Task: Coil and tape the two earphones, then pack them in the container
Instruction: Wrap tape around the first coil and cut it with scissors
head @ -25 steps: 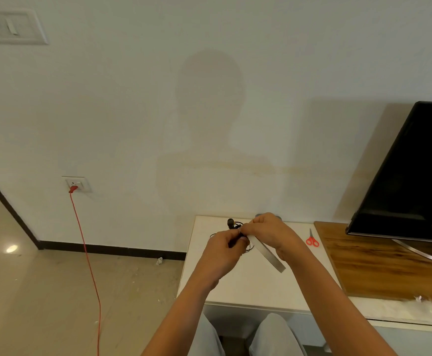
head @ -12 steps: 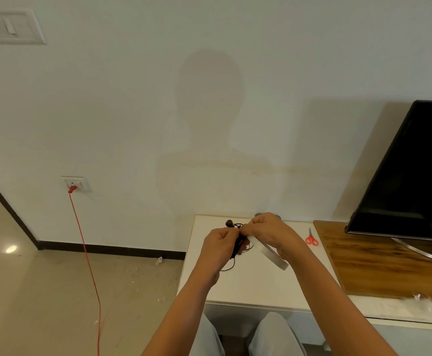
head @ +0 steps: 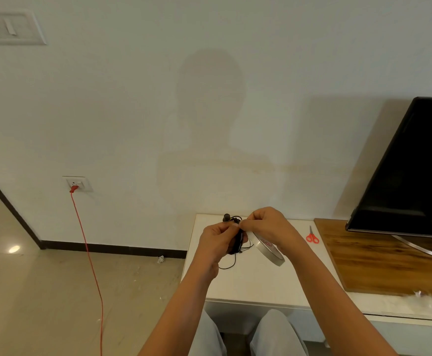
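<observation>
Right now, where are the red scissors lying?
In the head view, the red scissors lie on the white table at the right, between the right hand and the edge of the wooden board under the television.

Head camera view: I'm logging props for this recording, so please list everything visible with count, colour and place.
earphone coil: one, black, above the white table, in the left hand
tape roll: one, whitish, hanging below the right hand
scissors: one, red handles, on the table's right edge
white table: one, white, centre
wooden board: one, brown, right of the table
TV: one, black, on the board
red cable: one, red, running from the socket to the floor
wall socket: one, white, low on the left wall
switch panel: one, white, top left
left hand: grips the coil
right hand: pinches the tape at the coil
</observation>
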